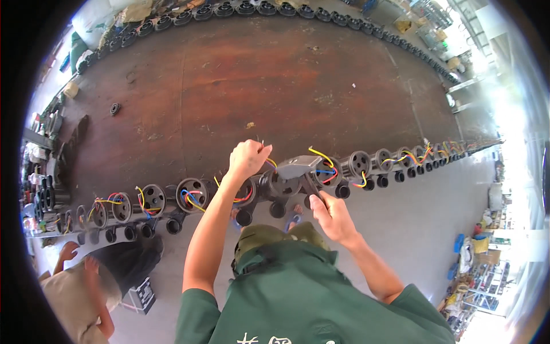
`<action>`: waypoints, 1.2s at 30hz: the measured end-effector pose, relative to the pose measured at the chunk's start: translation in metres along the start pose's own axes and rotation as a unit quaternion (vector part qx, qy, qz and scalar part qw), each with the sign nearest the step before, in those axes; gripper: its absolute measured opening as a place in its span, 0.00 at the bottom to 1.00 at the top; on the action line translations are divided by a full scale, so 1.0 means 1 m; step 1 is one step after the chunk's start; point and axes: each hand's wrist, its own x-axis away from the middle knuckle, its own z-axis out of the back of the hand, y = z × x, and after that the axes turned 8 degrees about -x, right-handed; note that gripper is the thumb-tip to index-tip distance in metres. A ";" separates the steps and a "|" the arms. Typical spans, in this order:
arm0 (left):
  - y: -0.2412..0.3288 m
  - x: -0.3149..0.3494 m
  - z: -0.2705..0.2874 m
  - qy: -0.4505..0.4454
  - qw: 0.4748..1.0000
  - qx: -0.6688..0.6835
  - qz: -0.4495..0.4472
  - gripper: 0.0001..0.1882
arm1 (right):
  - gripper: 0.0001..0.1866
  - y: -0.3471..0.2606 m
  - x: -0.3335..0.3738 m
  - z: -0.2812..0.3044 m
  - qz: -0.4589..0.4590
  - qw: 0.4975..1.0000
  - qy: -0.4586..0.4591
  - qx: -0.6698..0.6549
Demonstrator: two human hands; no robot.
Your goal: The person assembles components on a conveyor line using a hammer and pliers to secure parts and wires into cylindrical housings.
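My right hand (334, 217) is wrapped around the dark handle of a hammer (299, 167). The broad grey hammer head lies over one of the dark round motor housings in the row, hiding part of its face. Slightly left of the hammer, my left hand (249, 159) is closed. Yellow and purple wires (271, 163) run from its fingers toward the covered housing. A thin tip pokes up above the fingers, too small to make out. A dark housing with coloured wires (327, 172) sits just right of the hammer head.
The row of wired housings (153, 196) runs along the near edge of a worn reddish-brown table (252, 74). Dark round parts (267, 8) line the far edge. At lower left, a co-worker (86, 286) stands near a box (139, 296). Shelving (481, 298) stands at right.
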 end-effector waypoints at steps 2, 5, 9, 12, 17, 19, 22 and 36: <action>0.004 0.005 0.002 0.027 1.000 0.009 -0.003 0.23 | 0.25 0.019 0.001 0.003 0.031 0.998 -0.003 0.056; 0.016 0.010 0.001 0.069 0.997 -0.034 0.020 0.24 | 0.26 0.078 -0.012 -0.003 0.029 0.985 -0.004 0.168; 0.024 0.019 0.005 0.151 0.982 -0.110 0.007 0.23 | 0.29 0.057 -0.040 0.024 0.030 0.984 -0.126 0.120; 0.038 0.031 0.008 0.135 0.984 -0.106 0.035 0.24 | 0.29 0.032 -0.028 0.051 0.037 0.983 -0.150 0.099; 0.026 0.039 0.002 0.150 0.984 -0.079 0.058 0.24 | 0.24 0.065 -0.029 0.038 0.082 0.982 -0.141 0.092; 0.029 0.039 -0.001 0.165 0.980 -0.091 0.064 0.24 | 0.25 0.087 -0.036 0.030 0.061 0.985 -0.141 0.083; 0.038 0.033 0.002 0.163 0.977 -0.130 0.048 0.25 | 0.24 0.087 -0.031 0.026 0.085 0.988 -0.123 0.027; 0.028 0.020 0.004 0.130 0.978 -0.159 0.030 0.25 | 0.25 0.094 -0.026 0.035 0.083 0.991 -0.092 0.055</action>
